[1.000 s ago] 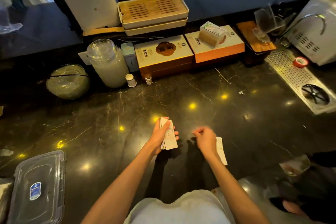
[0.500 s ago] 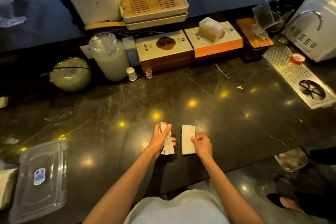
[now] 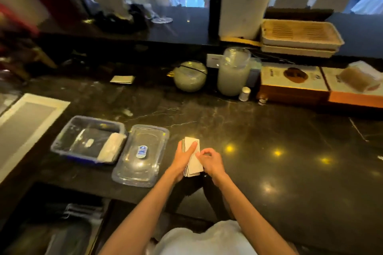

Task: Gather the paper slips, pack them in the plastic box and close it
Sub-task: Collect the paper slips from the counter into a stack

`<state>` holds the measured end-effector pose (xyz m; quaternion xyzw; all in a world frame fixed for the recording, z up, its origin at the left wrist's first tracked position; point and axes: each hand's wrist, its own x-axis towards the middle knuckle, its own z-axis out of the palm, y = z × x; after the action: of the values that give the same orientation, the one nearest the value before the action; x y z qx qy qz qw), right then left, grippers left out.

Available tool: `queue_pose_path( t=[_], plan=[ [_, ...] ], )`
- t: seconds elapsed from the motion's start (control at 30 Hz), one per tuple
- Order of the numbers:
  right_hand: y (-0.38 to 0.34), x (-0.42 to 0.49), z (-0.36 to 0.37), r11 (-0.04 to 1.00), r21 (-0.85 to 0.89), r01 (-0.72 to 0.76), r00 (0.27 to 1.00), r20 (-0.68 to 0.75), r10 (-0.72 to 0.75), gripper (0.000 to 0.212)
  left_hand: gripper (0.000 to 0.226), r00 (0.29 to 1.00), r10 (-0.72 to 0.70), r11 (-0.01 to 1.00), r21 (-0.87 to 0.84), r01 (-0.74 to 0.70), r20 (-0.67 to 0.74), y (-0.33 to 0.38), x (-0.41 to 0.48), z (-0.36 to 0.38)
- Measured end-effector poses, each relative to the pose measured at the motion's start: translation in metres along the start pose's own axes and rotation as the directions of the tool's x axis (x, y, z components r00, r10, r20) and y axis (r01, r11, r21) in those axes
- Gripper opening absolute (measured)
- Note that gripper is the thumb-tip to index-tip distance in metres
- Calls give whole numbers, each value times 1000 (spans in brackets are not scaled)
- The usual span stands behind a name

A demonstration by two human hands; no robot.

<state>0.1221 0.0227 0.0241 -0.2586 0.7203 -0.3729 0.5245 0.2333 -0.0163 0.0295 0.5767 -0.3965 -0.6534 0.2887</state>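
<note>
**Both hands on the slips, box open to the left**

Head view: the left hand (image 3: 183, 160) grips a stack of slips (image 3: 193, 157) over the dark counter (image 3: 269, 141), its thumb lying along the top slip and its fingers wrapped under the stack. The right hand (image 3: 211, 161) touches the stack's right edge with curled fingers, pinching the top slip as far as the blur allows.

Just left of the hands lies the clear lid (image 3: 141, 156), flat on the counter with a blue label at its middle. Touching the lid's left side stands the box (image 3: 87, 141), open, with a white bundle along its right wall. The lid lies between the hands and the box.

Well behind, along the counter's back edge, stand a round bowl (image 3: 189, 75), a jar (image 3: 235, 72) and a small white bottle (image 3: 244, 93), with flat cartons (image 3: 294, 80) to their right and stacked trays (image 3: 298, 35) above them.
</note>
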Motion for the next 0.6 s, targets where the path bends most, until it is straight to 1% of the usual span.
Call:
queue_pose_path(
  t=[0.1, 0.17, 0.23, 0.3, 0.33, 0.4, 0.43, 0.47, 0.53, 0.6],
  plan=[
    [-9, -13, 65, 994, -60, 91, 995, 35, -89, 10, 39, 999, -40, 995, -95, 36, -37, 10, -13, -64],
    [-15, -24, 108, 973, -143, 182, 983, 34, -179, 10, 29, 997, -52, 988, -150, 44, -51, 15, -23, -105],
    [-20, -36, 150, 939, -222, 263, 965, 34, -262, 9, 25, 998, -19, 982, -187, 6, -66, 20, -30, -144],
    [-22, -47, 187, 888, -287, 361, 930, 38, -366, 11, 26, 994, 28, 974, -221, -50, -102, 24, -34, -180],
    [-21, -53, 205, 856, -311, 414, 906, 48, -421, 12, 25, 991, 25, 963, -263, -60, -132, 26, -36, -198],
    [-21, -65, 240, 773, -359, 524, 839, 59, -541, 13, 22, 981, -41, 897, -439, -47, -189, 31, -38, -234],
    [-21, -71, 257, 730, -387, 564, 803, 52, -593, 12, 24, 974, -81, 857, -514, -39, -210, 33, -39, -253],
    [-22, -77, 273, 685, -420, 595, 767, 45, -640, 14, 32, 967, -119, 827, -562, -29, -224, 36, -39, -271],
    [-26, -85, 302, 568, -512, 644, 678, 40, -734, 21, 51, 961, -172, 814, -581, 14, -218, 43, -40, -298],
    [-32, -88, 322, 485, -575, 659, 605, 23, -796, 21, 64, 971, -201, 812, -576, 92, -130, 48, -40, -316]
  ],
)
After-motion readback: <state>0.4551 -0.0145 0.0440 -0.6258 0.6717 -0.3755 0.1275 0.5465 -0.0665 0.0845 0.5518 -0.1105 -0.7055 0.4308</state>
